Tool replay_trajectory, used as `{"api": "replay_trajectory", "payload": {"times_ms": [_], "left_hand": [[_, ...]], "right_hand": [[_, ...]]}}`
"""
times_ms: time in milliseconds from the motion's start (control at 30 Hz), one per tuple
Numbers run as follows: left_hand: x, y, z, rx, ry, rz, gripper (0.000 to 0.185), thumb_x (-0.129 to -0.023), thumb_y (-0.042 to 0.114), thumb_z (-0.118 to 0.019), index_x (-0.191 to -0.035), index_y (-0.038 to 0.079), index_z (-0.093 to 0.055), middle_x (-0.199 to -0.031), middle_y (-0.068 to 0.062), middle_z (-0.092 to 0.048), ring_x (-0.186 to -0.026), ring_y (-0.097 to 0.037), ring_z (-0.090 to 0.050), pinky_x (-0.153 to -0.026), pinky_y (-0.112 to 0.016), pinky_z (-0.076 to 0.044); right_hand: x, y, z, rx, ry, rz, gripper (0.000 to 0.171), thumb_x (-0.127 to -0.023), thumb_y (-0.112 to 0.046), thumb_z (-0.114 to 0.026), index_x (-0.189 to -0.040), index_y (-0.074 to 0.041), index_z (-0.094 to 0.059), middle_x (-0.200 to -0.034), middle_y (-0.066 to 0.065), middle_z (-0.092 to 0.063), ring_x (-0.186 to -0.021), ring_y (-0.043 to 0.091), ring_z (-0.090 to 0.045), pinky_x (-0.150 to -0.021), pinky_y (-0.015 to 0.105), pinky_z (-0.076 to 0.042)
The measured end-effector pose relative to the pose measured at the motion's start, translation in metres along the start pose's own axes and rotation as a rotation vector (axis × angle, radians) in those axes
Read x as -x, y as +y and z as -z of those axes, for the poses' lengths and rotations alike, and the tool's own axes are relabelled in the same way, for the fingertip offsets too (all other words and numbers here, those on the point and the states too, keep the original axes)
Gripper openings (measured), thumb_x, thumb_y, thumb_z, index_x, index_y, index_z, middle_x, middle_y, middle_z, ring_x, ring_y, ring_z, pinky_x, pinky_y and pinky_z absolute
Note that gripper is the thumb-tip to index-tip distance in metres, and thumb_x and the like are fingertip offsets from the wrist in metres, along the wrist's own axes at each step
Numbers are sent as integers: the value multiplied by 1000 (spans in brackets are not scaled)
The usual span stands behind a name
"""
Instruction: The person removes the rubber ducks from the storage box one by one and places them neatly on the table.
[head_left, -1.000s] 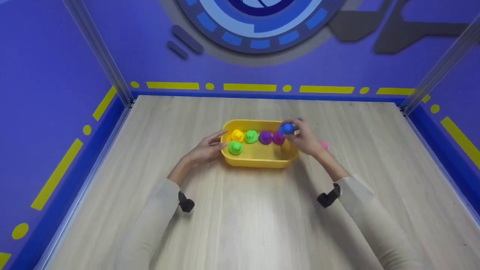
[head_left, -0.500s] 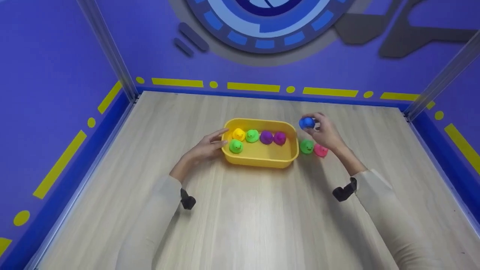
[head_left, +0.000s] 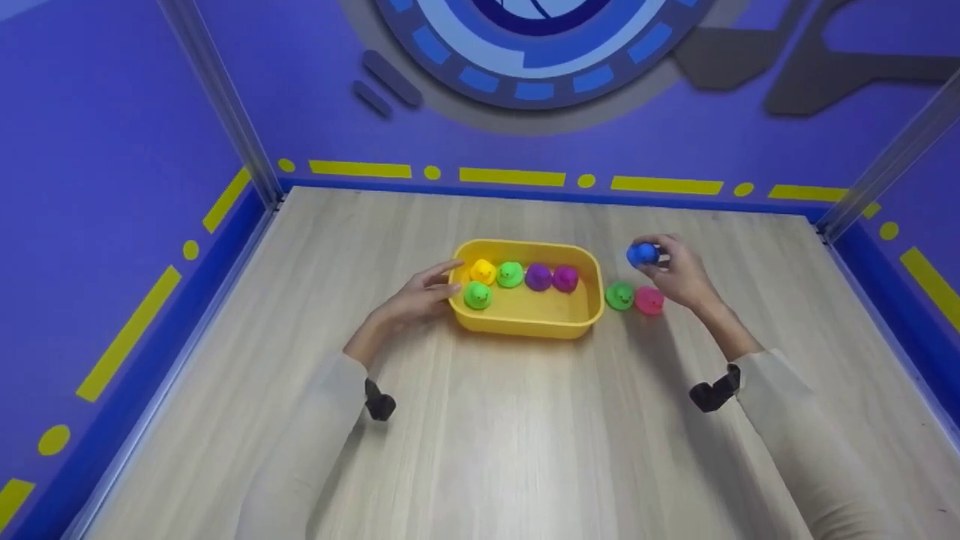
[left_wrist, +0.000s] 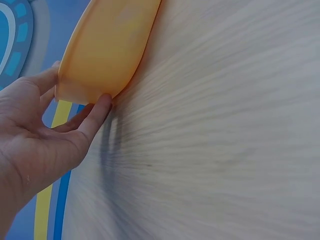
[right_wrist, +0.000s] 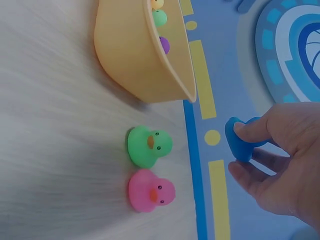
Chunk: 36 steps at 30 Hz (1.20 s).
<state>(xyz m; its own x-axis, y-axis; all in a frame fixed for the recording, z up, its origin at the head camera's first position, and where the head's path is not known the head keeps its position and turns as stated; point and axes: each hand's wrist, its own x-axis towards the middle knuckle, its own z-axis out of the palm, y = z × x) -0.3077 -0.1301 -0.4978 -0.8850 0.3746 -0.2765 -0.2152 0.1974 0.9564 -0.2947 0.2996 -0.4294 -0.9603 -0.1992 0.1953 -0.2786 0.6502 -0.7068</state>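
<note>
- Since the earlier head views, the right hand (head_left: 682, 276) has carried the small, rounded blue toy duck (head_left: 641, 255) from over the right end of the oblong yellow plastic-looking tub (head_left: 525, 327) to outside it; the tub and the left hand (head_left: 411, 300) have hardly shifted.
- The right hand's fingers grasp the blue duck, thumb on one side and fingertips on another, probably because so small a body suits a light pinch. It hangs above the pale wood-grain tabletop (head_left: 525, 442), well apart from the tub.
- The left hand's fingers hold the tub's left end, tips at the rim and one finger against the outer wall, likely to keep it from sliding.
- Just outside the tub's right end stands a green toy duck (head_left: 619, 297), with a pink toy duck (head_left: 649, 301) beside it, seemingly within easy reach of the right hand.
- Inside, a yellow duck (head_left: 482, 272), a bright green duck (head_left: 510, 274), a purple duck (head_left: 538, 277) and a magenta duck (head_left: 565, 279) line the far wall; a second bright green duck (head_left: 478, 295) sits before the yellow one. The raised sides presumably keep them gathered.
</note>
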Motion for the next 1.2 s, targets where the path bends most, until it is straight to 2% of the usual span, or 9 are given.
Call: {"api": "replay_trajectory", "payload": {"times_ms": [233, 467, 667, 967, 1200], "left_hand": [[1, 3, 7, 51, -2, -21, 60, -103, 22, -63, -158, 24, -39, -156, -19, -37, -137, -34, -52, -114, -46, -48], [3, 4, 13, 22, 2, -21, 60, -103, 23, -62, -158, 26, -39, -156, -17, -37, -138, -32, -52, -113, -42, -49], [2, 1, 13, -2, -25, -44, 60, -104, 24, -61, -159, 24, -37, -155, -19, -38, -137, -33, -51, -114, -43, -49], [-1, -2, 7, -25, -12, -41, 64, -99, 25, -69, -157, 22, -42, -155, -17, -39, -140, -34, -47, -113, -45, -49], [-5, -4, 5, 36, -49, -54, 67, -100, 18, -67, -160, 20, -36, -157, -18, -37, -138, -35, -50, -112, -45, -51]], "right_hand": [[-1, 6, 1, -1, 21, 8, 39, -92, 14, -61, -131, 14, -56, -132, 37, -52, -126, 56, -54, -106, 61, -47], [1, 11, 4, -9, 9, -28, 39, -93, 12, -61, -132, 12, -57, -135, 36, -51, -129, 54, -53, -107, 59, -46], [8, 21, 12, -6, 21, -40, 38, -94, 12, -60, -131, 14, -56, -136, 37, -51, -129, 56, -51, -108, 61, -44], [24, 40, 19, 34, 38, -64, 39, -94, 11, -59, -133, 14, -54, -137, 38, -50, -127, 56, -51, -105, 65, -46], [32, 47, 19, 83, 47, -115, 40, -94, 9, -60, -134, 13, -54, -137, 38, -50, -127, 56, -52, -105, 63, -47]]}}
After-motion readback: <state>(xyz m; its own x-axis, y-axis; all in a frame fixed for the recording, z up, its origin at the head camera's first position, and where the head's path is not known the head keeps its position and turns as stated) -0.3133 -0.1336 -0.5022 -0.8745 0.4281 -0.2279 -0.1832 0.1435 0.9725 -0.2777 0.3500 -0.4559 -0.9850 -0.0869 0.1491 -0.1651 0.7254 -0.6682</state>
